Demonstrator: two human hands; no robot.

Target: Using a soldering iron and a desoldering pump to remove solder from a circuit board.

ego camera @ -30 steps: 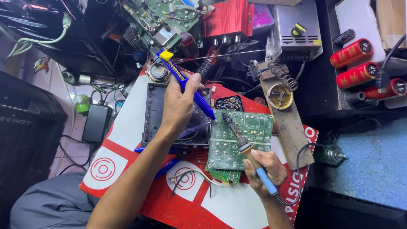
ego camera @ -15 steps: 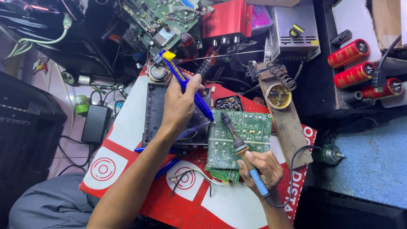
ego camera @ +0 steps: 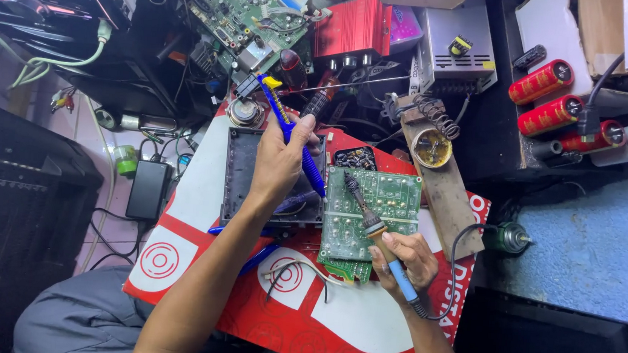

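Left hand (ego camera: 279,162): fingers curled tight round a blue desoldering pump (ego camera: 293,133), yellow-tipped end pointing up-left, nozzle down beside the green circuit board (ego camera: 371,213).
Right hand (ego camera: 403,258): fingers closed on the blue handle of a soldering iron (ego camera: 372,223), tip resting on the board's upper left area.
Circuit board: flat, just right of a dark open chassis (ego camera: 242,178).
Worktop (ego camera: 332,318): covered by a red-and-white sheet, cluttered.
Beyond: red amplifier case (ego camera: 353,30), red capacitors (ego camera: 555,99), wooden iron stand (ego camera: 439,176).
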